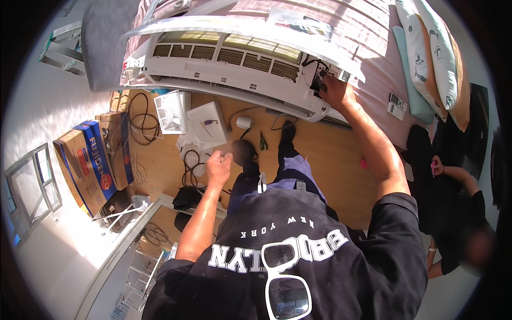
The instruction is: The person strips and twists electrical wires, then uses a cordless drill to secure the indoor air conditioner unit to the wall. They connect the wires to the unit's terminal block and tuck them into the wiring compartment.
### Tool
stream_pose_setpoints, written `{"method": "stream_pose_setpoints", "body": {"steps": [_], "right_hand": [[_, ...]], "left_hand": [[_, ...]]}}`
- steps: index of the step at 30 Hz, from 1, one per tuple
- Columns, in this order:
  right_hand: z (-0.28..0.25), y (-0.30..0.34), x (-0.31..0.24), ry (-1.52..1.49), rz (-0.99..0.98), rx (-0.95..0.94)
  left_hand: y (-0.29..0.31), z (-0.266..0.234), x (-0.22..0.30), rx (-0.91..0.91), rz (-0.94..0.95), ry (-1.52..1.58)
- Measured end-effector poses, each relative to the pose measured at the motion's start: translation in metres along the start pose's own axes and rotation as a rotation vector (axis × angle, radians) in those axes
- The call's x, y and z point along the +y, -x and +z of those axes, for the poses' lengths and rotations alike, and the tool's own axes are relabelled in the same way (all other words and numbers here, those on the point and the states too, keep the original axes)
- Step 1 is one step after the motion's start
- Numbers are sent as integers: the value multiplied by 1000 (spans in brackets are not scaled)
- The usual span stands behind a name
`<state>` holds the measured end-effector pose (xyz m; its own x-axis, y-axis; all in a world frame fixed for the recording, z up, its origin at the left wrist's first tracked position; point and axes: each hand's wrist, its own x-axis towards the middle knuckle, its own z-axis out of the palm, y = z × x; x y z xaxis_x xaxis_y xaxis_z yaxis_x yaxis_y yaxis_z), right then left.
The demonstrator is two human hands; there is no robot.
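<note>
A white split air conditioner indoor unit [224, 72] lies on the pink bed cover, its front panel [240, 26] raised and the filters [256, 60] showing. My right hand [338, 93] reaches into the opening at the unit's right end, beside dark wires [320, 69]. Its fingers are curled there; shadow hides what they grip. My left hand [218, 168] is held over the floor, in front of me at the left, with fingers closed. Anything inside that hand is too small to make out.
Pliers [263, 141], a white roll [244, 122], a foam piece with a screwdriver [209, 122] and black cables [144, 125] lie on the floor. Cartons [88, 165] stand left. Two remotes [396, 106] and pillows [426, 53] are on the bed. Another person [453, 202] sits at right.
</note>
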<state>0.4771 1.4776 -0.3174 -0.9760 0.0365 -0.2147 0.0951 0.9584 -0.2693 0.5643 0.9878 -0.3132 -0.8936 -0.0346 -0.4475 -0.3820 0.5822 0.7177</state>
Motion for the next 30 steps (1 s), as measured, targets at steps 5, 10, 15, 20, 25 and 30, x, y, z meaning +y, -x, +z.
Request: {"method": "stream_pose_setpoints", "body": {"steps": [5,10,15,20,25,30], "right_hand": [[2,-1,1,-100,118,-2],[4,-1,3,-95,35,39],[10,1,-10,-50,-48,212],[7,4,-8,56,-136,109],[12,4,-5,71,-186,219],[21,1,7,211,-395,311]], "left_hand": [[-1,-5,-5,13,-19,-3],[-2,14,12,-19,29,-51],[4,34,38,-98,15,-18],[4,39,46,-128,15,-83],[5,36,39,-109,18,-47],[6,39,38,-138,93,-82]]}}
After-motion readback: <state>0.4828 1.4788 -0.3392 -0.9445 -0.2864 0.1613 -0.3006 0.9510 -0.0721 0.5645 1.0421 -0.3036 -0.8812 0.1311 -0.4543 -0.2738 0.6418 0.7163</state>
